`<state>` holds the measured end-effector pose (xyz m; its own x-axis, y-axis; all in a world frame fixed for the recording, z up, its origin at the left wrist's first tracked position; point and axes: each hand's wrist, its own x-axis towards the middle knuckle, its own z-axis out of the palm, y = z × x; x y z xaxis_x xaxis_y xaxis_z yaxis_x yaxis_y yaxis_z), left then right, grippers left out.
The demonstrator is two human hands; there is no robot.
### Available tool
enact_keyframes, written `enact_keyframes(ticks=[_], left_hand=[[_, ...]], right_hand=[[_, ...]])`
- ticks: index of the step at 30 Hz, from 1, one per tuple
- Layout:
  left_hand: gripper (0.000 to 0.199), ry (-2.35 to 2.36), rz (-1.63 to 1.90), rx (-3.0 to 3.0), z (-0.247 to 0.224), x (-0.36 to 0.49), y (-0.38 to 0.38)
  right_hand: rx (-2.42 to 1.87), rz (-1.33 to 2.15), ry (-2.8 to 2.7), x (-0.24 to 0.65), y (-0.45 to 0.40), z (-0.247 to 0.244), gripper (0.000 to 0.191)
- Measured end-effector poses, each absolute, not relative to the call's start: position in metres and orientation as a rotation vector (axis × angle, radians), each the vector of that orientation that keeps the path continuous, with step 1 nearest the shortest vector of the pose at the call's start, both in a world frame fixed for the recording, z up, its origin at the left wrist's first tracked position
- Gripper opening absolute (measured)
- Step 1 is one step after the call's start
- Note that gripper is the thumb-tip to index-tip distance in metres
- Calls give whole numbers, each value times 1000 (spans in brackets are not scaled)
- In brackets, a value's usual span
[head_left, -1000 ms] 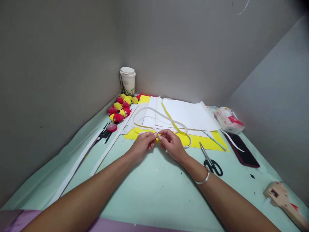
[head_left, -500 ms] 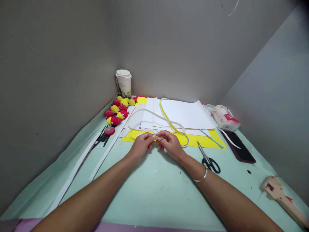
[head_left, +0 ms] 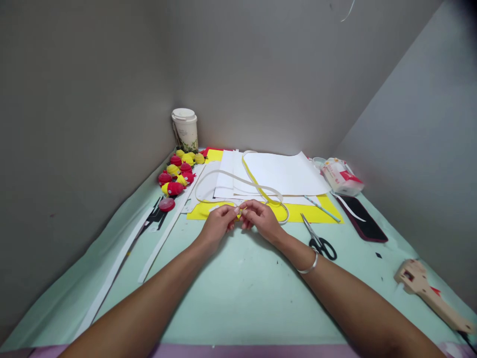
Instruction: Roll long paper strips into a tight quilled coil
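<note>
Close together over the front of the yellow sheet (head_left: pixel 298 215), my left hand (head_left: pixel 218 223) and my right hand (head_left: pixel 263 219) pinch the end of a long, narrow paper strip (head_left: pixel 238 177). The strip is white on one face and yellow on the other. It loops away behind my fingers over the white paper sheets (head_left: pixel 283 174). Fingertips of both hands nearly meet, with a small yellowish bit of the strip between them. My fingers hide how that end is folded or rolled. A pair of scissors (head_left: pixel 316 241) with black handles lies beside my right wrist.
Several red and yellow coiled-paper pieces (head_left: pixel 173 188) sit at left, below a lidded cup (head_left: pixel 185 130). Long white strips (head_left: pixel 167 228) lie nearby. To the right are a striped stick (head_left: pixel 322 209), a phone (head_left: pixel 363 219), a tissue pack (head_left: pixel 341 176) and a glue gun (head_left: pixel 425 286).
The view has shifted slightly, so the table items appear a little farther left. Both hands keep their pinch on the strip, with only tiny finger movement.
</note>
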<state>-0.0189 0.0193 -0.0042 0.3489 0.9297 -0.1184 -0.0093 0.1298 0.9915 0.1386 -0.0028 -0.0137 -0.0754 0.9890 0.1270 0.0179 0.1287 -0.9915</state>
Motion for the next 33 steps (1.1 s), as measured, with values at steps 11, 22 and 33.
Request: enact_keyframes(ticks=[11,22,33], left_hand=[[29,1008,900,1217,-2,-20,15],[29,1040,950,1233,-5,-17,15],[27,1039,958,1243,-7,-19,17]], right_hand=[[-1081,1230,-1314,137,-1,-12,24],[-1092,1169,-1298,131,1,-18,21],[-1048,1178,-1269,125,1,-17,20]])
